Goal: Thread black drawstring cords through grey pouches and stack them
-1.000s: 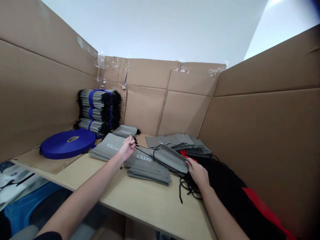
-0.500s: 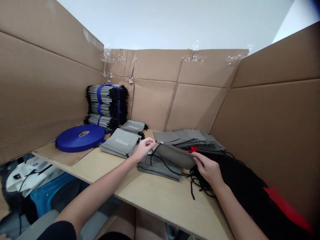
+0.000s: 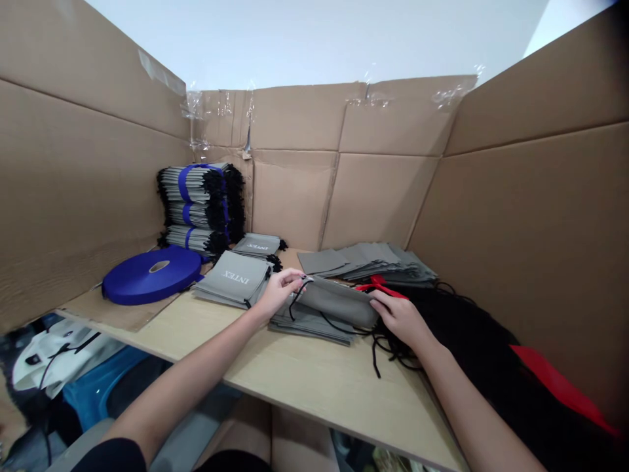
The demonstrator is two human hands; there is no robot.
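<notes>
A grey pouch [image 3: 339, 301] is held up between my two hands, tilted above a stack of grey pouches [image 3: 309, 328]. My left hand [image 3: 284, 288] pinches its left end, where a black cord hangs down. At its right end, my right hand [image 3: 396, 314] grips the edge between thumb and fingers. Loose black cords [image 3: 381, 347] trail below the right hand. Left of my left hand lies a pile of grey pouches printed INTEX [image 3: 236, 278], with a smaller INTEX pile [image 3: 258, 244] behind it.
Bundled pouches with blue bands [image 3: 196, 203] stand at the back left, behind a blue tape roll [image 3: 152, 275]. Flat grey pieces [image 3: 368, 260] lie at the back. Black cords [image 3: 472, 354] with red strips cover the right. Cardboard walls [image 3: 295, 190] surround the wooden table [image 3: 304, 387].
The view has shifted slightly. Both hands still hold the grey pouch, whose right end is a little closer to the left hand.
</notes>
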